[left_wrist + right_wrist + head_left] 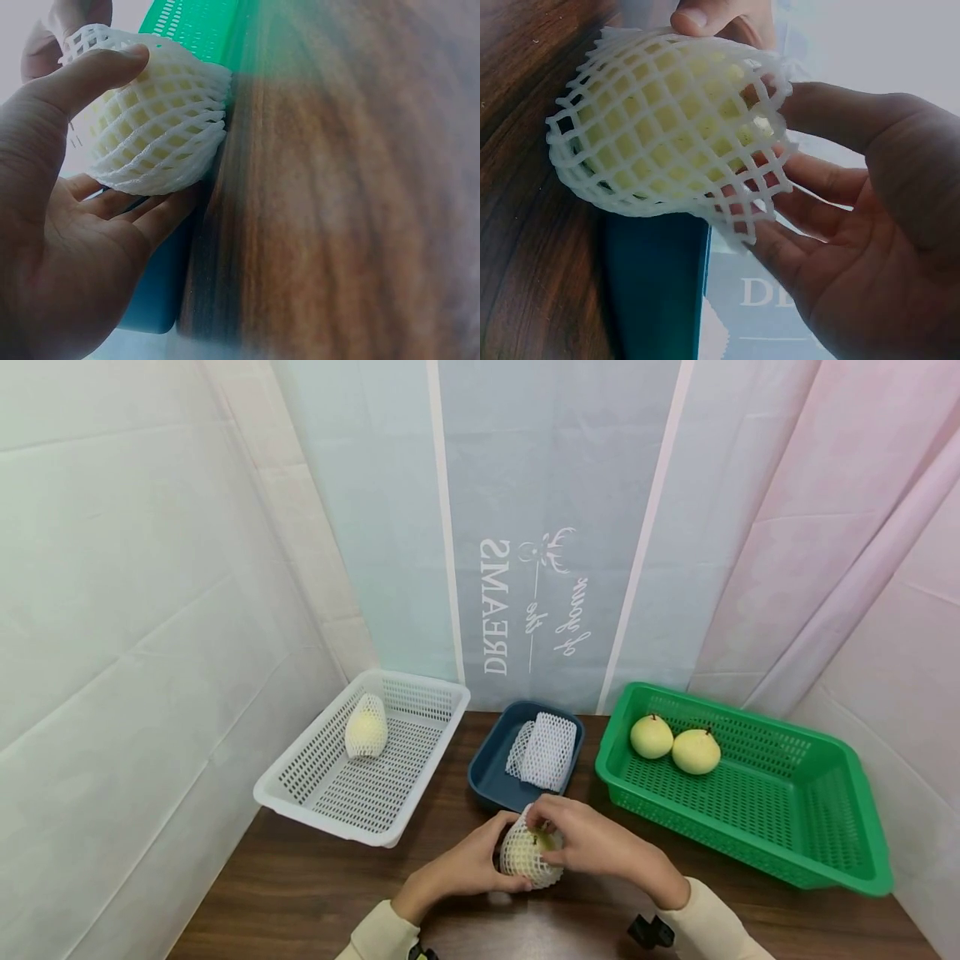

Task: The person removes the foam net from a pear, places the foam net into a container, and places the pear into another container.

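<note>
On the near part of the table, just short of a blue tray, a pear sits inside a white foam net, held between two hands. The left hand has its grip clamped round the netted pear from the left, thumb on the near side, fingers on the far one. At the right, the right hand has its grip closed on the open end of the foam net, with some fingers showing through the mesh. The pear's pale top faces that hand; its body lies against the left palm's side. From where I stand I cannot tell whether its underside touches the table.

Flat spare nets overlap toward the right of the blue tray. Far left, a white basket holds a netted fruit. Over to the right stands a green basket, two unwrapped pears side by side at its left end.
</note>
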`<state>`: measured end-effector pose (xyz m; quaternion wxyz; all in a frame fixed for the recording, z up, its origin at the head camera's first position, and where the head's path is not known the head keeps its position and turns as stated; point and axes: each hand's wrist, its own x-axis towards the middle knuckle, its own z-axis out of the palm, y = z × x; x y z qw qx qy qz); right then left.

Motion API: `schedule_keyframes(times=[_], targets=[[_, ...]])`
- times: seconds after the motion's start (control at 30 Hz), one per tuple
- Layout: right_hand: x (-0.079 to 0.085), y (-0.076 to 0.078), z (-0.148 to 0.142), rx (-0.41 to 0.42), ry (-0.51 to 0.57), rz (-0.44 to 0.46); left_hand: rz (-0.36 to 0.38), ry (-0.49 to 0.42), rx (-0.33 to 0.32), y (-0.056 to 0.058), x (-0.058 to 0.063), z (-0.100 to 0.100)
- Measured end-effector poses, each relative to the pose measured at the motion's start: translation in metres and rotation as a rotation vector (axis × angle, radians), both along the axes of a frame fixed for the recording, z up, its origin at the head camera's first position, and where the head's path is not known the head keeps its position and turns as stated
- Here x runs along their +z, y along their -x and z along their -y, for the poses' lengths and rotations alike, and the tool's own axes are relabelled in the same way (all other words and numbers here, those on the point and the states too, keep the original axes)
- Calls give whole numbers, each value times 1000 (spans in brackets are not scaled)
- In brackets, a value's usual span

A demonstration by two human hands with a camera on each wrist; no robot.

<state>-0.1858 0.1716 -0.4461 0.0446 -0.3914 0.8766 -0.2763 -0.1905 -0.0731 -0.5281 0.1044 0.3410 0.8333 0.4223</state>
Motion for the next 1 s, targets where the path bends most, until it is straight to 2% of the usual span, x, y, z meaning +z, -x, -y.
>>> schedule_keyframes(times=[0.13, 0.47, 0.6, 0.77, 1.0], targets=[[-4, -1, 1, -2, -76, -48, 10, 10, 3, 0, -1, 0], [-7, -9, 4, -4, -173, -154, 38, 16, -30, 1, -4, 2], [-6, -12, 5, -4, -191, -141, 87, 11, -61, 3, -1, 6], [-7, -13, 6, -16, -223, -84, 154, 16, -81, 4, 1, 10], [-10, -14, 5, -35, -243, -60, 173, 0, -71, 6, -1, 11]])
